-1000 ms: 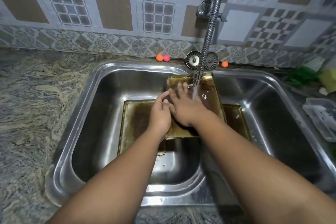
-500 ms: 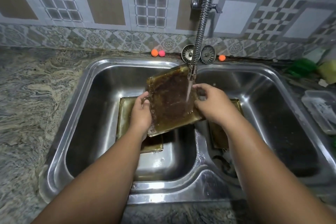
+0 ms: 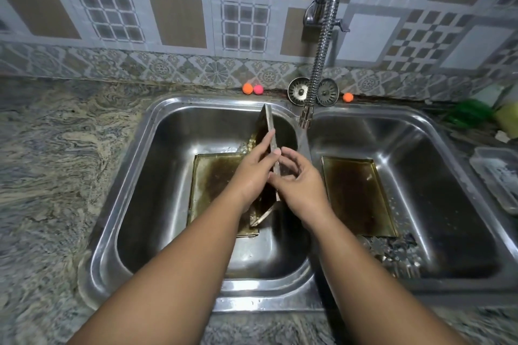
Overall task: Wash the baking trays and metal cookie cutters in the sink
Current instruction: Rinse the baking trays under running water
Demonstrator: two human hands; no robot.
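A greasy baking tray (image 3: 267, 129) stands on edge over the left basin, seen almost edge-on. My left hand (image 3: 253, 173) grips it from the left, thumb over its near rim. My right hand (image 3: 301, 186) holds its right face with curled fingers. A second stained tray (image 3: 215, 187) lies flat in the left basin (image 3: 157, 190) under my hands. A third tray (image 3: 356, 193) lies flat in the right basin (image 3: 448, 204). Several metal cookie cutters (image 3: 392, 253) are heaped at that tray's near end. The faucet nozzle (image 3: 305, 117) hangs just right of the upright tray, water running.
Two drain strainers (image 3: 312, 91) and small orange and pink balls (image 3: 252, 89) line the sink's back ledge. A clear plastic container (image 3: 501, 176) and a green scrubber (image 3: 468, 113) sit on the right counter. Granite counter (image 3: 56, 162) spreads to the left.
The tray I held flat-on under the water has turned upright, edge toward me, and shifted left of the stream. The view moved, showing the right basin's tray and cutters.
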